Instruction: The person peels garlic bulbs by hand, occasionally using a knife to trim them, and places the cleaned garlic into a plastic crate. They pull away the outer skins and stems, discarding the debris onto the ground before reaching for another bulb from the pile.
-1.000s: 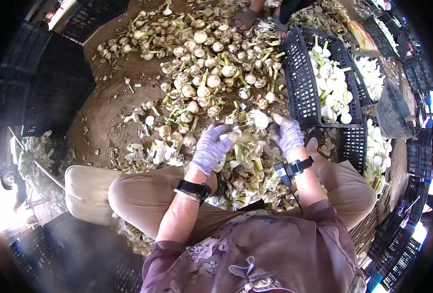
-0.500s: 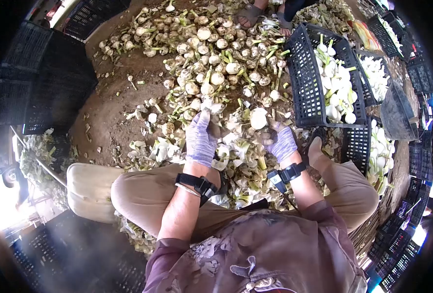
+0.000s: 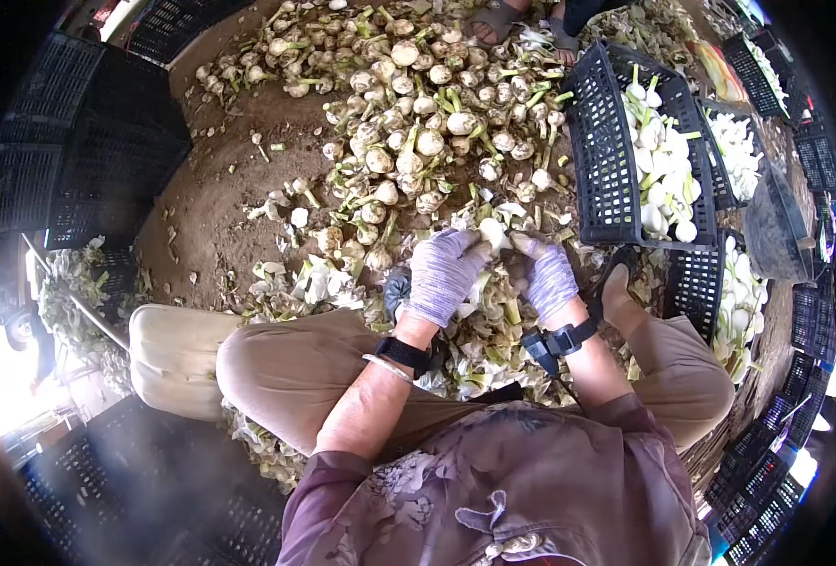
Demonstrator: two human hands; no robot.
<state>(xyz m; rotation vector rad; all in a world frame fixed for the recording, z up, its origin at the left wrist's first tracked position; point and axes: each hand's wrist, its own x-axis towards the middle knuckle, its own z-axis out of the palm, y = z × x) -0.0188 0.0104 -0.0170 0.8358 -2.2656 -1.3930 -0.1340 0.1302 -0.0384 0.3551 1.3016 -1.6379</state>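
Observation:
Between my two hands, above the heap of peelings, is a pale, round garlic bulb (image 3: 494, 233). My left hand (image 3: 444, 275), in a purple-and-white knit glove with bare fingertips, is closed with its fingers against the bulb's left side. On the other side my right hand (image 3: 548, 275), gloved the same way, pinches the bulb with thumb and fingers. Part of the bulb is hidden behind the fingers. Just beyond my hands lies a large pile of unpeeled garlic bulbs (image 3: 409, 162) with soil on them and short green stems.
Stripped garlic skins (image 3: 475, 330) cover the ground between my legs. At the right stands a black crate (image 3: 602, 156) of clean white bulbs, with another filled crate (image 3: 692, 283) below it. Another person's feet (image 3: 493, 24) are at the top. Stacked dark crates (image 3: 107, 141) stand left.
My left hand has moved right from the pale skin piece near the pile and now meets the bulb. My right hand has kept hold of the bulb, almost in place.

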